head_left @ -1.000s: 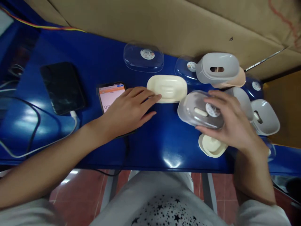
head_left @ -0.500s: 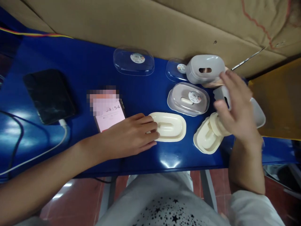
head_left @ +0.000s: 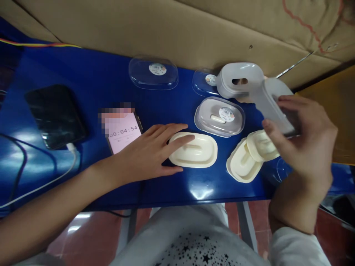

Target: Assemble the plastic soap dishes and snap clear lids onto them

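blue table [head_left: 166,194] fills mid-frame, cardboard sheet [head_left: 138,29] behind it. i have left hand [head_left: 146,153] spread, fingertips resting on cream soap dish [head_left: 192,149] at centre, likely steadying it. right hand [head_left: 303,147] at right of frame, thumb and fingers pinching grey soap dish [head_left: 273,103], tilted up off table, seemingly turned for viewing. clear-lidded dish [head_left: 219,116] and leaning cream dishes [head_left: 244,159] just beside; phone timer [head_left: 122,131] near left hand.

Cream plastic soap dish [head_left: 192,149] lying flat, central ridge uppermost; pale grey plastic soap dish [head_left: 270,101] tilted in midair, its lower end poorly seen.
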`<state>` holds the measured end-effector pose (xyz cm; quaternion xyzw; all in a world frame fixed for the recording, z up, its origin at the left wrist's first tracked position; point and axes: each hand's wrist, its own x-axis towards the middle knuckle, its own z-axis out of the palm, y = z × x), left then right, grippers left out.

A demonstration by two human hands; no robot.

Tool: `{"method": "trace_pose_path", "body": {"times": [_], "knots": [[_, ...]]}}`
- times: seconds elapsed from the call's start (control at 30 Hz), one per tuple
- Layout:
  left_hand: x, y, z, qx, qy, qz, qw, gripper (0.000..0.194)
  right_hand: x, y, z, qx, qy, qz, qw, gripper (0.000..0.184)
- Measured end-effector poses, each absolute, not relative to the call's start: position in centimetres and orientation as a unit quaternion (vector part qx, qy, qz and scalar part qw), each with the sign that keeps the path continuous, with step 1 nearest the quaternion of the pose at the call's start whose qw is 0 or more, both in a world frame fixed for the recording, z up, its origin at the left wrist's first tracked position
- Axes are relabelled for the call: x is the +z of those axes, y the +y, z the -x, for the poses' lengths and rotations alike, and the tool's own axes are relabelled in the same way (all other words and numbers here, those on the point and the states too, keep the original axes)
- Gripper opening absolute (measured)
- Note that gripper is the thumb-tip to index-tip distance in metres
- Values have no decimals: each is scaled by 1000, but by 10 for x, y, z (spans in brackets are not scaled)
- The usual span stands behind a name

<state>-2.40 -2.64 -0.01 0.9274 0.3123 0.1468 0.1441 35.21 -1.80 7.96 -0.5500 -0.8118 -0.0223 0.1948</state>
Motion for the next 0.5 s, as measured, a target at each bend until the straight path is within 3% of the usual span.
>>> {"method": "trace_pose_path", "body": {"times": [0.1, 0.3, 0.5], "knots": [[-1, -23, 29, 158, 350, -908, 168, 95, 73, -32, -321, 16, -900, 380, 215, 58], [3, -20, 33, 192, 342, -894, 220, 124, 34, -42, -281, 67, -960, 227, 149, 29], [-2, -26, 24, 143, 289, -932, 169, 99, 14, -42, -267, 140, -957, 226, 113, 35]]}}
